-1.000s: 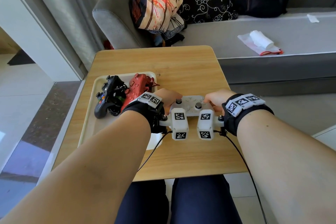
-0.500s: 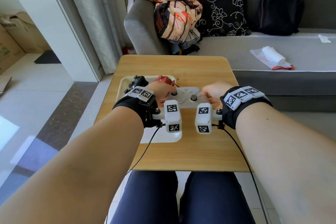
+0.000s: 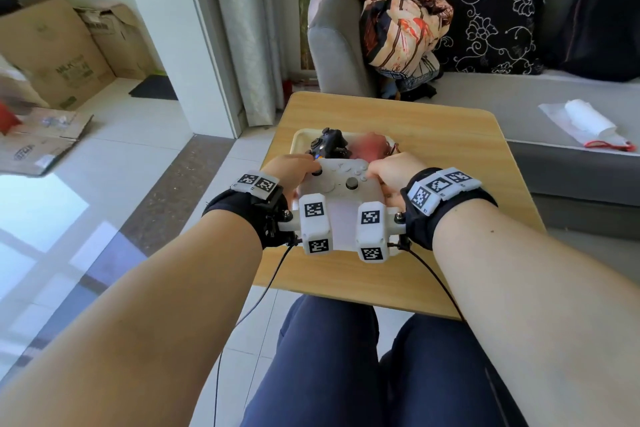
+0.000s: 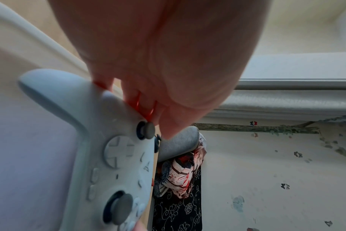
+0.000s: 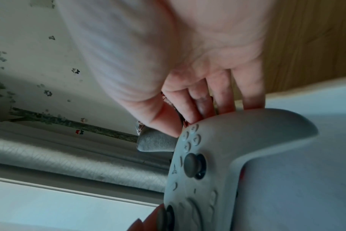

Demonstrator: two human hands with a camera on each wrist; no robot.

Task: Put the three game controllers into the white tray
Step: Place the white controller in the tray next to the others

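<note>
I grip a white game controller point(image 3: 341, 180) by both ends, left hand point(image 3: 292, 170) on its left grip and right hand point(image 3: 389, 172) on its right grip. It sits over the near half of the white tray point(image 3: 300, 135); I cannot tell whether it touches the tray floor. Behind it in the tray lie a black controller point(image 3: 329, 144) and a blurred red controller point(image 3: 370, 147). The left wrist view shows the white controller point(image 4: 101, 140) with my fingers point(image 4: 148, 107) curled behind it. In the right wrist view my fingers point(image 5: 223, 96) wrap its other end point(image 5: 237, 148).
The tray rests on a small wooden table point(image 3: 450, 149) above my knees. A grey sofa point(image 3: 519, 97) with a patterned cushion point(image 3: 485, 3), a draped cloth point(image 3: 398, 17) and a black backpack point(image 3: 602, 17) stands behind. Cardboard boxes point(image 3: 59, 48) lie on the floor at left.
Both hands have carried the white controller leftward from the bare table to above the tray's near half. My view has also swung left and up.
</note>
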